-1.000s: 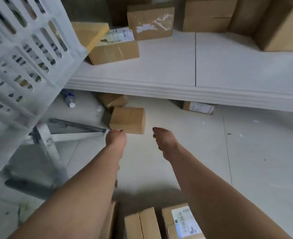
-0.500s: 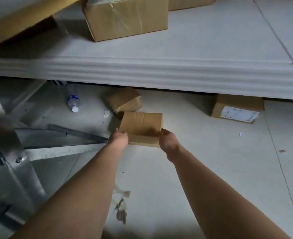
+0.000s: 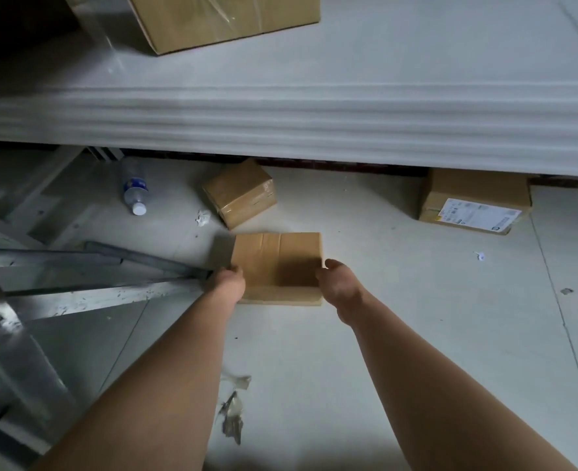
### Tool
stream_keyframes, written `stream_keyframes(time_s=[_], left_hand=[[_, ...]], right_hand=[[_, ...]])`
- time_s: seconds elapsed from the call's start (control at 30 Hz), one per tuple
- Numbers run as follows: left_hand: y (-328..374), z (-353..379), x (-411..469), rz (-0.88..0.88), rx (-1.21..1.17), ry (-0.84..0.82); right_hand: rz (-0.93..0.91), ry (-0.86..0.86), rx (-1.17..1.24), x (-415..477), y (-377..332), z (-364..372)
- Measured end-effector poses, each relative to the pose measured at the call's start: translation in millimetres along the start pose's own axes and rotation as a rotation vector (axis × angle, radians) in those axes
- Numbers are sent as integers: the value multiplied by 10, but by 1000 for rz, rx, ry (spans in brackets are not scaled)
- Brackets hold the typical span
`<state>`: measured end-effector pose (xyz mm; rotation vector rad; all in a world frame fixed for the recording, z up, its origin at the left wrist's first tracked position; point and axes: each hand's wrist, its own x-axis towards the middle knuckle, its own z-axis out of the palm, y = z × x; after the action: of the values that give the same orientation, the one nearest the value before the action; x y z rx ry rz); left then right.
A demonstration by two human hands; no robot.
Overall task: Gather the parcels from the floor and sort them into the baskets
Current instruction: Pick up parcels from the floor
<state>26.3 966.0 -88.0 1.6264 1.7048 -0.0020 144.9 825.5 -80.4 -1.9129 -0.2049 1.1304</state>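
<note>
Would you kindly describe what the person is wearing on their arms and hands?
Nothing visible: the left hand and right hand are ungloved, both forearms uncovered to the frame's edge, with no sleeve, watch or bracelet. Whether rings are worn cannot be told.

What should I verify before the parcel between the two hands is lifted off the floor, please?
1. Contact of left hand with the parcel at its left edge: ok, touching.
2. Contact of right hand with its right edge: ok, against the near corner.
3. Grip under the parcel: cannot tell, the fingers are hidden.
4. Gap to the angled parcel behind: ok, the two lie apart.
5. Metal bar clear of the left hand: not ok, its end lies right beside it and might catch.
</note>
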Motion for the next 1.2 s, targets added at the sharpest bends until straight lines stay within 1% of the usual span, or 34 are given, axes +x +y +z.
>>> stream_keyframes(time_s=[0.07,0.13,0.27,0.37,0.43,0.5,0.57,0.63,0.73,0.83,1.0,1.2], left_hand=[[-37,47,-81,-40,27,27],[-37,65,-231,-27,-11,42],[-22,7,-522,-30,-64,21],[-114,6,-692,-22,-112,6],[-169,37,-868,-29,-157,-47],[-212,88,-1098,-74,-210,-119],[-247,143,-1283,-122,-318,-209],[-294,191,-1402,-147,-400,-255],[-412,239,-1521,-150,-436,-222],[-529,310,-1628,-158,-504,-199],[-644,433,-1783,-185,-513,-268],[-535,584,-1985,-138,-494,-323]], right_hand=[[27,9,-72,-47,78,-93],[68,11,-55,-112,173,-198],[138,-19,47,-348,367,-456],[181,-1,193,-553,500,-615],[198,-4,252,-716,565,-727],[212,-12,281,-912,592,-848],[222,-16,270,-1046,671,-955],[227,-5,307,-1169,799,-1050],[250,38,444,-1256,1023,-1160],[264,71,508,-1364,1130,-1250],[239,110,543,-1505,1188,-1336],[236,156,580,-1516,1310,-1460]])
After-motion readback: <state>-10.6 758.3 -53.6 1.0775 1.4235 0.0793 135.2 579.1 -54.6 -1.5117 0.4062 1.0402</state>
